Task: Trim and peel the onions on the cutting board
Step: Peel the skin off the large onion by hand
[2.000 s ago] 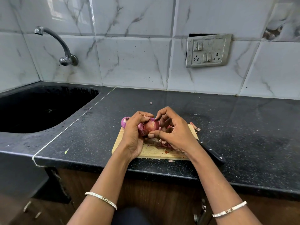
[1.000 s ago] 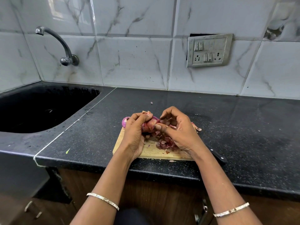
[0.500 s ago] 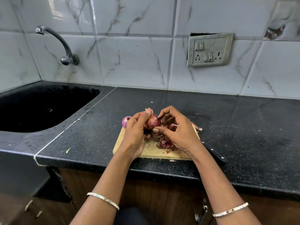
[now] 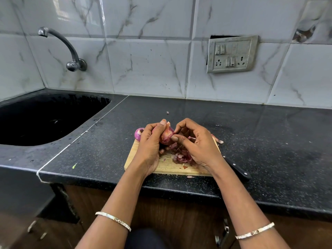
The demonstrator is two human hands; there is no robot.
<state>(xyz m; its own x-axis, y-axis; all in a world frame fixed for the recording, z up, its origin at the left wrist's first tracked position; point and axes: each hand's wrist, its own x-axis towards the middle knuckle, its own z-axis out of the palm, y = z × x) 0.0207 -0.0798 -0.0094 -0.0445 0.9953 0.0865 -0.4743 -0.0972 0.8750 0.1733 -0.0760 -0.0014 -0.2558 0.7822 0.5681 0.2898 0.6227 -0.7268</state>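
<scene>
Left hand grips onion; right hand fingers pinch its skin.

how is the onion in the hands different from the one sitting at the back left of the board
The held onion is lifted above the cutting board, gripped by the left hand while the right hand pinches its skin; the other onion lies untouched at the board's far left corner. The held onion looks duller pink with loose papery skin; the other onion looks smooth, glossy purple. The held one shows more fully; the other is partly hidden behind the left hand. Both are red onions.
</scene>
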